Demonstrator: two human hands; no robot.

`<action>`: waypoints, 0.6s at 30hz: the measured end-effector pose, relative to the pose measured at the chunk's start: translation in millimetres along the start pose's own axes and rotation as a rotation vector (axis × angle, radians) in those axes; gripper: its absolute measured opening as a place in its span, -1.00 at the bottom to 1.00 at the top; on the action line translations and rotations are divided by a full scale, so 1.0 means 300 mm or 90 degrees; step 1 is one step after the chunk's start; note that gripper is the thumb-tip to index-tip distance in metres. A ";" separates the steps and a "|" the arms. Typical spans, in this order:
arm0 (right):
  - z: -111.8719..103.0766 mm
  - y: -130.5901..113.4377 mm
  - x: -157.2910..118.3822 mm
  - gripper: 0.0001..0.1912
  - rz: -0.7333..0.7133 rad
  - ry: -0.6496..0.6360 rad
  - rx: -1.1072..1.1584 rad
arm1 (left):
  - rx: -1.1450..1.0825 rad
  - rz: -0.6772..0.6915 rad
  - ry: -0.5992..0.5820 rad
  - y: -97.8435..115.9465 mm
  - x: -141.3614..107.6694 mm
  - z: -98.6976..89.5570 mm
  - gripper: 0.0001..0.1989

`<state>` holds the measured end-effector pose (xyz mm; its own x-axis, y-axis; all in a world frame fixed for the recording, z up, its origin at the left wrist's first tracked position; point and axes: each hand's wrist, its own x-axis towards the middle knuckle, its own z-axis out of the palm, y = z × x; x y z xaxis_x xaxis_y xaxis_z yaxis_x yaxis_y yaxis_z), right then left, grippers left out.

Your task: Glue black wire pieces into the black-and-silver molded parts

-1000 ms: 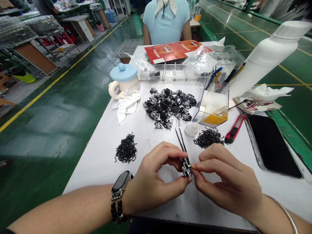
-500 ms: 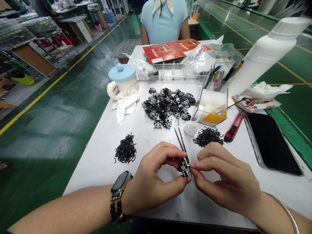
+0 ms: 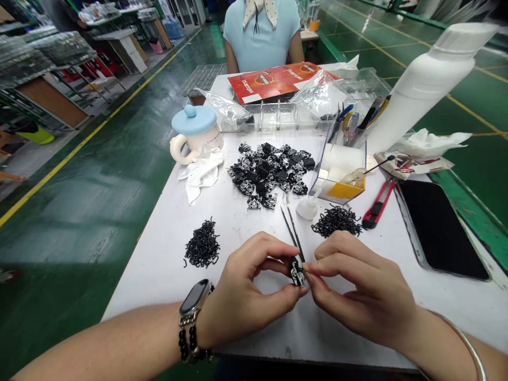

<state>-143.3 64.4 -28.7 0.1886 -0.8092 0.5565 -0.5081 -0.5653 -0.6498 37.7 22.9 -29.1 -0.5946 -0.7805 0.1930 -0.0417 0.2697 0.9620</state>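
My left hand (image 3: 250, 291) pinches a small black-and-silver part (image 3: 296, 272) between thumb and fingers, just above the table. At the part's right side, my right hand (image 3: 361, 291) has thumb and forefinger pressed together; what they hold, if anything, is too small and covered to name. Black tweezers (image 3: 291, 228) lie just beyond, their tips pointing away from me. Similar black-and-silver parts (image 3: 270, 169) form a heap farther back. Small black bent pieces lie in a left pile (image 3: 202, 243) and a right pile (image 3: 336, 221).
Beyond the right pile stand a small white bottle (image 3: 307, 208) and a clear tool holder (image 3: 343, 174). A red utility knife (image 3: 379, 203), a phone (image 3: 440, 230) and a large white bottle (image 3: 426, 90) are at right. A lidded mug (image 3: 196, 135) stands back left. A person (image 3: 262, 37) sits opposite.
The whole view has shifted slightly, with the table's things appearing a little farther left. Both hands keep their pinch at the small part, with hardly any other movement.
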 end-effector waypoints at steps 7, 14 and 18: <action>-0.002 -0.005 0.005 -0.80 0.000 0.015 -0.025 | -0.074 -0.057 -0.006 -0.004 0.005 0.007 -0.66; -0.002 -0.009 -0.008 -0.82 0.001 0.011 -0.048 | -0.114 -0.109 -0.018 -0.010 0.014 0.009 -0.66; -0.004 -0.003 -0.006 -0.85 0.020 -0.008 -0.032 | -0.117 -0.107 -0.028 -0.005 0.019 0.006 -0.67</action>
<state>-144.1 66.4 -28.5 0.1823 -0.8284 0.5297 -0.5554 -0.5313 -0.6398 32.8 19.2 -29.8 -0.6259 -0.7796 0.0219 0.0004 0.0277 0.9996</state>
